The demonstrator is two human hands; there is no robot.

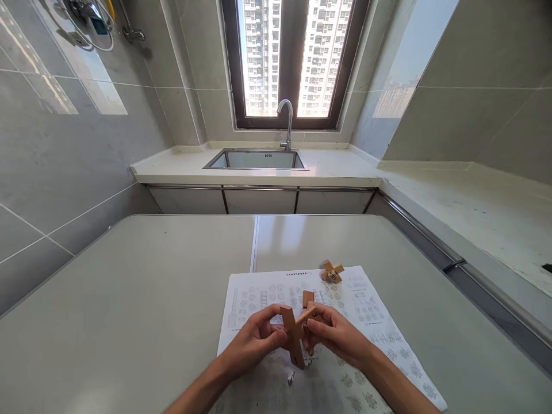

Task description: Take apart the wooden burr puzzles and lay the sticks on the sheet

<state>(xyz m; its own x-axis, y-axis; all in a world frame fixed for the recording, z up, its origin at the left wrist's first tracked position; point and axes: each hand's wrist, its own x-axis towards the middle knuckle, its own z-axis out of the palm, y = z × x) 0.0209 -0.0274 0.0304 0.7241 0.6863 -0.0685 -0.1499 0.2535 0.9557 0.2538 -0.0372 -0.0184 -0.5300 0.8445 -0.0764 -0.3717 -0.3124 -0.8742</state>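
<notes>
Between my two hands, just above the paper, is a group of interlocking wooden puzzle pieces (292, 339). My left hand (265, 338) pinches a long upright wooden piece between thumb and fingers. Closed on a piece at the right side of the group is my right hand (334, 334); a dark printed mark shows beside its fingertips. How the pieces join is partly hidden by the fingers. A small assembled wooden burr puzzle (332, 272), with a number on it, sits at the paper's upper edge. Under my hands lies a printed instruction sheet (245, 296) with rows of small diagrams.
The sheet rests on a pale table (129, 305) with a seam down its middle. Beyond it are a counter (336, 164) with a sink (254, 160) and a tap (288, 123) under a window. Another counter (487, 195) runs along the right.
</notes>
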